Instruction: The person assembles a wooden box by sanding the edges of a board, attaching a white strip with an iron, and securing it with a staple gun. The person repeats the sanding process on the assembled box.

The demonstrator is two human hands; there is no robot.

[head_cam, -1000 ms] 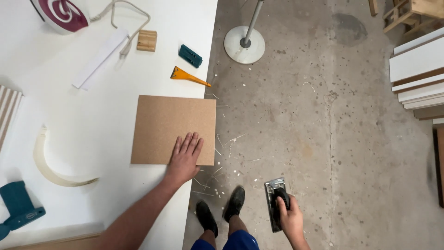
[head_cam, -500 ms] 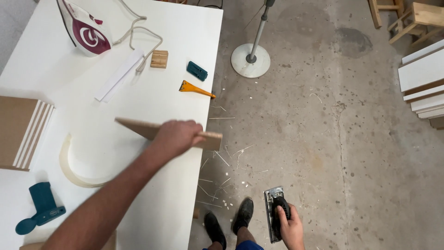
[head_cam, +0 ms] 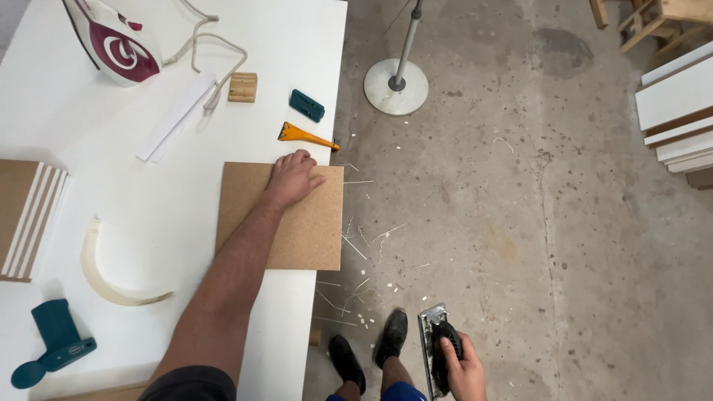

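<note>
My left hand [head_cam: 292, 178] lies palm down on the far edge of a brown square board [head_cam: 297, 223], which rests flat on the white table [head_cam: 148, 223] near its right edge. My right hand [head_cam: 460, 364] hangs low beside my legs and grips the black handle of a hand sanding block [head_cam: 433, 338] with a metal base. An orange scraper [head_cam: 301, 136] lies just beyond the board, close to my left fingertips.
On the table: a maroon and white iron [head_cam: 115, 44] with its cord, a white strip [head_cam: 177, 115], a small wooden block [head_cam: 243, 87], a teal block [head_cam: 307, 105], stacked panels [head_cam: 26, 215], a curved edging strip [head_cam: 111, 282], a teal tool [head_cam: 56, 345]. A round stand base [head_cam: 396, 85] and white panels [head_cam: 679, 111] are on the concrete floor.
The board was lifted on edge half a second ago and now lies flat again, apparently flipped. My left hand moved from its near edge to its far edge. My right hand stayed low.
</note>
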